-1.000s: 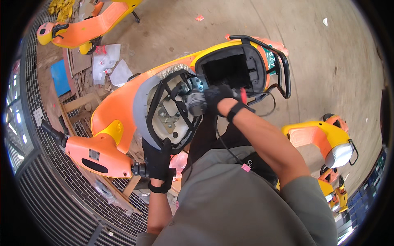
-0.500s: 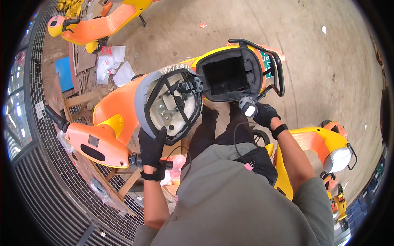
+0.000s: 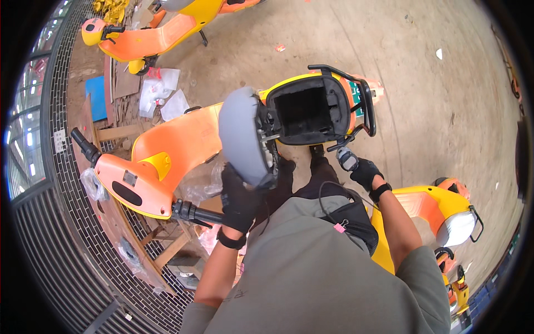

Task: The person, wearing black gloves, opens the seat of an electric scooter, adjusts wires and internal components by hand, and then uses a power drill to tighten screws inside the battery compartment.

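A grey-covered seat [image 3: 238, 133] of an orange-and-yellow scooter [image 3: 190, 126] is raised on edge beside an open, black-lined storage compartment [image 3: 303, 111]. My left hand [image 3: 238, 199], in a black glove, is closed on the seat's lower edge, near the left handlebar grip. My right hand [image 3: 364, 175], also gloved, holds a grey-and-black power tool [image 3: 347, 160] low at the right, just below the rear black rail [image 3: 367, 108]. Its working end is unclear.
Another scooter [image 3: 153, 40] stands at upper left and more at lower right [image 3: 423, 203]. Left of the scooter lie boards, plastic, paper and a blue sheet [image 3: 95, 97], along a dark grating [image 3: 50, 245]. Concrete floor [image 3: 445, 94] extends to the right.
My left hand has moved right with the seat, which has swung from showing its framed underside to showing its grey top. My right hand with the tool has moved from the hinge toward the lower right.
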The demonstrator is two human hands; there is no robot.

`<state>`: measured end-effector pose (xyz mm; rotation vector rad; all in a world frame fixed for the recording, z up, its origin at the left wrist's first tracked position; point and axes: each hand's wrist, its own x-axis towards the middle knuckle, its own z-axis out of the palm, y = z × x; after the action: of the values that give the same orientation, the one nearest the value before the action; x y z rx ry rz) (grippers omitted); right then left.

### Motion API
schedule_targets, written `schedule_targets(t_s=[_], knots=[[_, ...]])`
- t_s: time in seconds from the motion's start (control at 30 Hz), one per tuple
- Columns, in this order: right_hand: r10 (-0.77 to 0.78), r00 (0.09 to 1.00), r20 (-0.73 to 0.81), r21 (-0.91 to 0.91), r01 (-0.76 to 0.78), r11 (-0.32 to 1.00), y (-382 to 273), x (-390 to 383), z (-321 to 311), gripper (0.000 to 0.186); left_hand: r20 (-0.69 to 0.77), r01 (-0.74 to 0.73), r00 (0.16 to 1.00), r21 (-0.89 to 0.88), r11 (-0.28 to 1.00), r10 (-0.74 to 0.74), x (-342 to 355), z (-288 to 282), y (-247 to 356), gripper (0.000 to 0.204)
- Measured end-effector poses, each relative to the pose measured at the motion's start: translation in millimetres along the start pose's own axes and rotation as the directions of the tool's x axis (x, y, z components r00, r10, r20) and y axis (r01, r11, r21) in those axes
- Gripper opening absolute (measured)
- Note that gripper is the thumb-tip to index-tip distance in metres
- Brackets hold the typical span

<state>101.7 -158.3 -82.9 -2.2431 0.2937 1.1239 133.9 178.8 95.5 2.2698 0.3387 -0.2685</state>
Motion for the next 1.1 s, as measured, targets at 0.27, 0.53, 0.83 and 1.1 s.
schedule_targets(t_s=[0.27, 0.53, 0.83, 1.1], knots=[[-0.385, 0.909, -0.161, 0.490, 0.412, 0.768, 34.8, 13.8, 22.4, 0.020, 0.045, -0.048, 0.998, 0.372, 0.927, 0.034, 33.6, 63.2, -1.5, 0.084], [-0.111, 0.994, -0.020, 0.914, 0.063, 0.401, 17.1, 5.2, 25.5, 0.037, 0.171, -0.188, 0.976, 0.354, 0.916, 0.134, 40.9, 73.4, -36.0, 0.071], [-0.660, 0.738, -0.139, 0.315, 0.665, 0.677, -61.6, -40.1, -4.5, 0.041, 0.258, 0.305, 0.945, -0.476, 0.825, -0.200, -1.7, 6.9, -59.7, 0.049], [-0.689, 0.721, 0.065, 0.053, 0.687, 0.724, -155.5, -7.8, 7.0, 0.034, -0.261, 0.091, 0.965, 0.275, 0.957, -0.017, -6.9, -41.0, -0.6, 0.073]])
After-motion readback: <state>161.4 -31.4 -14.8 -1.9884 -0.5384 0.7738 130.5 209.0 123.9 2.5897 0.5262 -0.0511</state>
